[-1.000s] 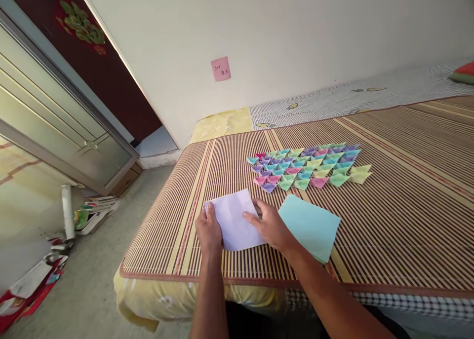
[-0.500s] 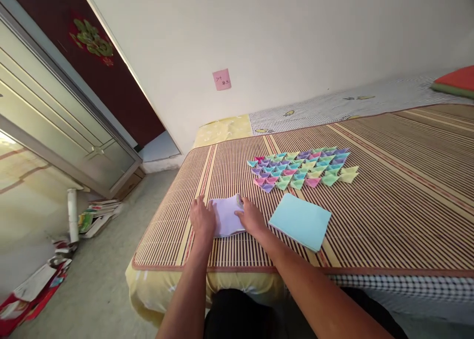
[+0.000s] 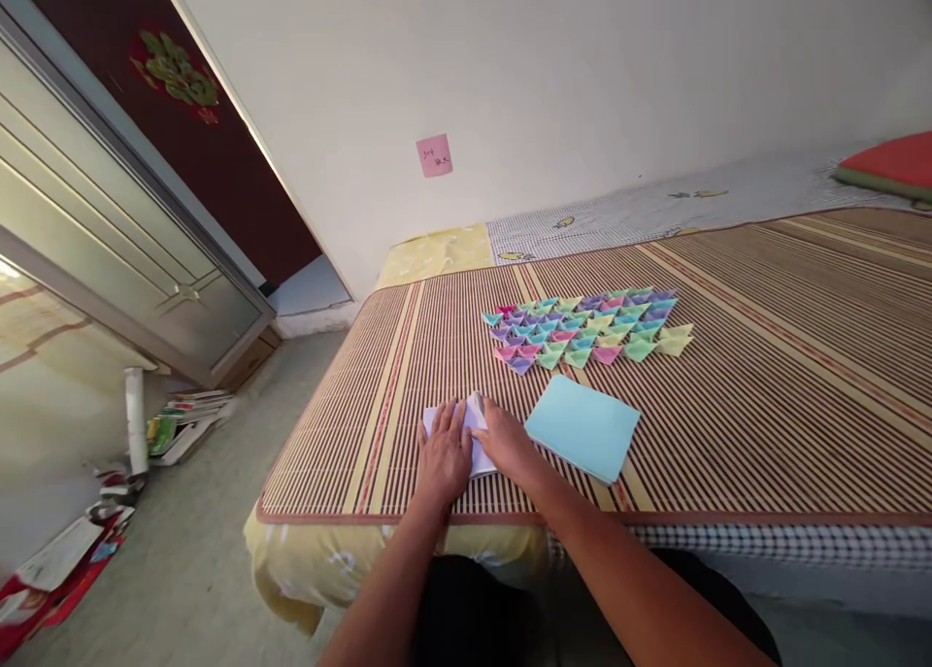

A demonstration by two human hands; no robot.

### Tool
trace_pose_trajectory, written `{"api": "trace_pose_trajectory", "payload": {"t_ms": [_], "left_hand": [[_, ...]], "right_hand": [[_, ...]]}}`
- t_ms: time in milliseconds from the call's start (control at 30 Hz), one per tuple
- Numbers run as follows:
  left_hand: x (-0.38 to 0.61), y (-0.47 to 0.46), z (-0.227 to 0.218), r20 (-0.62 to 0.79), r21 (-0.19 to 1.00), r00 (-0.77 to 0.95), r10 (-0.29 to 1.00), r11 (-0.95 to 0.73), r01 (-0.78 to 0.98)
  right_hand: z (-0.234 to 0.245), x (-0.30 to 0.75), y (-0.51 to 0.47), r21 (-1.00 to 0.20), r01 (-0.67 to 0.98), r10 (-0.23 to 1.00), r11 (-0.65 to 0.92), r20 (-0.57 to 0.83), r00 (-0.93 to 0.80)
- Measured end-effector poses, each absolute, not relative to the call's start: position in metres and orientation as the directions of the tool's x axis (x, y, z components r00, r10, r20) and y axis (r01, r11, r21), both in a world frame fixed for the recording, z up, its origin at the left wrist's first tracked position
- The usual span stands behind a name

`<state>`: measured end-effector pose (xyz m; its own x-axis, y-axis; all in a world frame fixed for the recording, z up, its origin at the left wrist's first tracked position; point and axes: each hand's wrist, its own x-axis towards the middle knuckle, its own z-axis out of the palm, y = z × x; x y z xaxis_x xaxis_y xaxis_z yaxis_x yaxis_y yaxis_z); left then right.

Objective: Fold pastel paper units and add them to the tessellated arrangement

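Note:
A pale lavender sheet of paper, folded small, lies on the striped bamboo mat near the bed's front edge. My left hand lies flat on its left part, fingers stretched out and pressing down. My right hand rests on the paper's right side, fingers pressing along the fold. Just to the right lies a stack of light blue paper squares. Farther back, several small folded paper pieces in pink, purple, green, blue and yellow are laid out in rows.
The bed's front edge runs just below my hands, with a yellow sheet hanging under it. A pink note is stuck on the wall. A red cushion lies at far right. Magazines and papers are on the floor at left.
The lavender sheet has been folded smaller. My left hand has slid from its left edge onto the top, and both hands now press close together.

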<state>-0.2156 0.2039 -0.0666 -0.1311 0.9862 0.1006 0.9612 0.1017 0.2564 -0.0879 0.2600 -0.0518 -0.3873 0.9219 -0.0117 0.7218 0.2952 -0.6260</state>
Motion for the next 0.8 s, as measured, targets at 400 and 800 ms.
{"api": "trace_pose_trajectory", "payload": {"t_ms": [400,800], "left_hand": [[-0.215,0.209,-0.062,0.074,0.183,-0.105,0.992,0.090,0.979],[-0.215,0.213,-0.051,0.015,0.120,-0.098,0.995,0.095,0.988]], "right_hand": [[-0.018,0.065,0.283,-0.419,0.898,0.991,0.132,0.066,-0.115],[-0.032,0.094,0.336,-0.345,0.928,0.944,0.141,-0.236,-0.231]]}}
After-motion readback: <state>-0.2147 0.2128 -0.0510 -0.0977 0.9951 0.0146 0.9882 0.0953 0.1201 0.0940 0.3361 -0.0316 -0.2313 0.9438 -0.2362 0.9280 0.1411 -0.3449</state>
